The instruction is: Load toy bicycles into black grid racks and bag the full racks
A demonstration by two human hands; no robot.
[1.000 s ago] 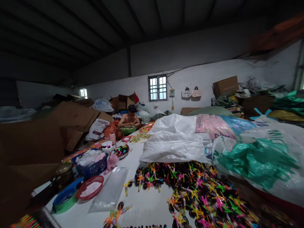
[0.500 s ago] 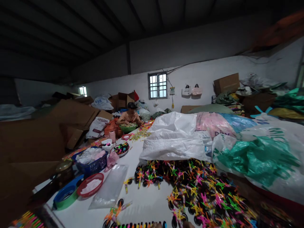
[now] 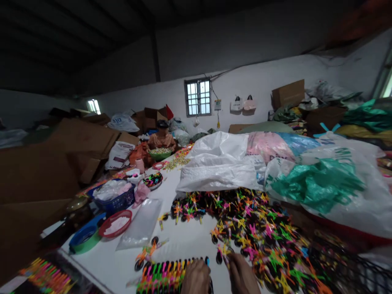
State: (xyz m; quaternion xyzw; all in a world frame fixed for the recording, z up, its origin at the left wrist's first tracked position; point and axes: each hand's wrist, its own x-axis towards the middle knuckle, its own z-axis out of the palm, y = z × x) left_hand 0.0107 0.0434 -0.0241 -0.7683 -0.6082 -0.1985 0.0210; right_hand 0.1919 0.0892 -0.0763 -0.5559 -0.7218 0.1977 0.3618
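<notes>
Small plastic toy bicycles with black wheels lie in a loose, many-coloured pile (image 3: 260,228) on the white table (image 3: 190,234). Nearer to me, several more stand side by side in a tight row (image 3: 165,271). My left hand (image 3: 196,277) is curled over the right end of that row, fingers together; what lies under them is mostly hidden. At the pile's near left edge, my right hand (image 3: 241,274) has its fingers closed at a yellowish toy bicycle (image 3: 226,252). A single orange toy bicycle (image 3: 147,253) lies just behind the row's left end.
Left of the row are a clear plastic bag (image 3: 141,224), a red basket (image 3: 116,223), tape rolls (image 3: 85,237) and a blue basket (image 3: 118,200). White sacks (image 3: 217,175) stand behind the pile. A black crate (image 3: 352,265) is at right. Another person (image 3: 161,139) sits at the far end.
The view has tipped downward, so the row and both hands show much more. My right hand now shows at a toy bicycle by the pile's edge; my left is over the row.
</notes>
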